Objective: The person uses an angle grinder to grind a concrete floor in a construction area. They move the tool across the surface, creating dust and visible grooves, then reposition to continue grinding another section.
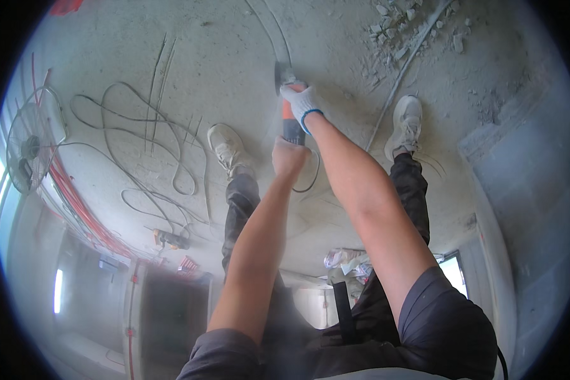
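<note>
An orange and black angle grinder (292,130) is held out in front of me, low over the dusty concrete floor. My left hand (289,157) is closed around its rear body. Further forward, my right hand (301,104), in a white knit glove with a blue cuff, grips the orange front part. The dark disc guard (278,77) is at the far end, beside a pair of curved grooves (278,35) running away across the floor. Dust hazes the area, and where the disc meets the concrete is hidden. A power cord (317,174) loops from the grinder's rear.
My shoes (228,147) stand either side of the grinder. A long grey cable (107,126) lies tangled at left, near a fan (30,149), red conduits (76,212) and a power drill (172,240). Rubble (392,31) lies far right; plastic bags (351,261) lie behind me.
</note>
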{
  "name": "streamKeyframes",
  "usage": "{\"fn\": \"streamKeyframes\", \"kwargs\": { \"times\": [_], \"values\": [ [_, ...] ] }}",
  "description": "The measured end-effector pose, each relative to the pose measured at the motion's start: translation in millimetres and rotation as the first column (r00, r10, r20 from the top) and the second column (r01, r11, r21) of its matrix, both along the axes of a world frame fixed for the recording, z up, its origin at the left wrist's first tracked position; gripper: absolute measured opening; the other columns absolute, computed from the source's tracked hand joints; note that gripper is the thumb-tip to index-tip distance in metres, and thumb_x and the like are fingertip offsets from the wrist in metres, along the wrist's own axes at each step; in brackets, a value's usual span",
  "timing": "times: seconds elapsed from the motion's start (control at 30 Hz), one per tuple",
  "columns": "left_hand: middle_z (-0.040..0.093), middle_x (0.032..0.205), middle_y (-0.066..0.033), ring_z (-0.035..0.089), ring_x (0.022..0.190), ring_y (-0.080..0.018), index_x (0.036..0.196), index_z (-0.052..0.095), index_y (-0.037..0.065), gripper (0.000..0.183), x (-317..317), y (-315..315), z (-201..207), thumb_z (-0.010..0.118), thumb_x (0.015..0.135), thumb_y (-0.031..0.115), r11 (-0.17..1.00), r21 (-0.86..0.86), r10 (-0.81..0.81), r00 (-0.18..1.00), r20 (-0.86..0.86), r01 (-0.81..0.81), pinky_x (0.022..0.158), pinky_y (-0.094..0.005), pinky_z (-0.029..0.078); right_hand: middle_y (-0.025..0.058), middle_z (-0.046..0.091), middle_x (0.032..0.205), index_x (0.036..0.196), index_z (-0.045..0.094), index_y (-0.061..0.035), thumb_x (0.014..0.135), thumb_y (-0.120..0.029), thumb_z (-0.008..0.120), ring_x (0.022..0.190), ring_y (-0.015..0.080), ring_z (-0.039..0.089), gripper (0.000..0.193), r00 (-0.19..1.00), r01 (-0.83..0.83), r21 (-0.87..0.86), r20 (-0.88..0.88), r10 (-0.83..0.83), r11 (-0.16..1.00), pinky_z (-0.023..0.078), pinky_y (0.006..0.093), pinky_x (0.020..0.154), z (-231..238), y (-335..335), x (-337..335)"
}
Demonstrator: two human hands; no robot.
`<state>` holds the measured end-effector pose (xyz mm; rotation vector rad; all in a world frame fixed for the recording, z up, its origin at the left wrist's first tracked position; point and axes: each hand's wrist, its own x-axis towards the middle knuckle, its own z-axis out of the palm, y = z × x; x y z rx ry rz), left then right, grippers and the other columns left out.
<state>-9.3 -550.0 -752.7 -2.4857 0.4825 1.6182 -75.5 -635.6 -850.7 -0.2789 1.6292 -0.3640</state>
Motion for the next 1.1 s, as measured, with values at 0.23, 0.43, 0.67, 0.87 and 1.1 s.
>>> {"fn": "streamKeyframes", "kwargs": {
  "times": [0.23,0.43,0.67,0.87,1.1],
  "values": [
    [0.071,0.086,-0.0164,0.069,0.071,-0.0263,0.105,0.062,-0.004,0.045,-3,-5,0,0.077,0.064,0.009,0.998,-0.027,-0.053,0.998,0.031,0.054,0.068,-0.0406,0.057,0.0096,0.076,0.104,0.109,0.074,-0.0020,0.089,-0.033,0.086,0.094,0.0202,0.070,0.039,0.971,0.023,0.004,-0.239,-0.021,1.000,0.057,0.0394,0.084,-24,3,9],
    [0.069,0.080,-0.0149,0.066,0.062,-0.0253,0.102,0.061,-0.004,0.042,-8,-18,-1,0.076,0.065,0.008,0.992,-0.122,0.024,0.999,-0.027,-0.027,0.059,-0.0392,0.053,0.0096,0.075,0.113,0.122,0.066,-0.0004,0.087,-0.037,0.086,0.099,0.0232,0.070,0.054,0.977,-0.105,-0.010,-0.185,0.102,0.994,0.057,0.0406,0.089,-57,-5,0],
    [0.067,0.085,-0.0155,0.064,0.069,-0.0260,0.108,0.060,-0.006,0.048,-1,-23,-2,0.076,0.065,0.007,0.995,-0.030,0.092,0.992,-0.091,-0.096,0.061,-0.0405,0.050,0.0090,0.077,0.102,0.106,0.076,-0.0059,0.082,-0.041,0.089,0.099,0.0260,0.072,0.044,0.991,-0.094,-0.025,-0.099,0.091,0.995,0.057,0.0417,0.092,-24,-18,-1],
    [0.065,0.079,-0.0123,0.059,0.053,-0.0201,0.104,0.057,-0.007,0.043,-1,-16,-10,0.074,0.066,0.003,0.992,-0.062,0.108,0.991,-0.073,-0.113,0.044,-0.0375,0.045,0.0095,0.074,0.117,0.129,0.065,-0.0004,0.089,-0.040,0.085,0.106,0.0219,0.069,0.060,0.983,-0.138,0.068,-0.114,0.145,0.988,0.056,0.0401,0.094,-9,-35,2],
    [0.075,0.107,-0.0249,0.075,0.103,-0.0408,0.118,0.063,-0.006,0.058,-6,-51,6,0.078,0.065,0.010,0.987,0.107,0.130,0.984,-0.121,-0.118,0.090,-0.0454,0.058,0.0099,0.075,0.118,0.127,0.070,-0.0008,0.091,-0.041,0.082,0.107,0.0215,0.069,0.055,0.988,-0.154,0.044,0.018,0.153,0.987,0.055,0.0398,0.095,-29,-42,-9]
  ]
}}
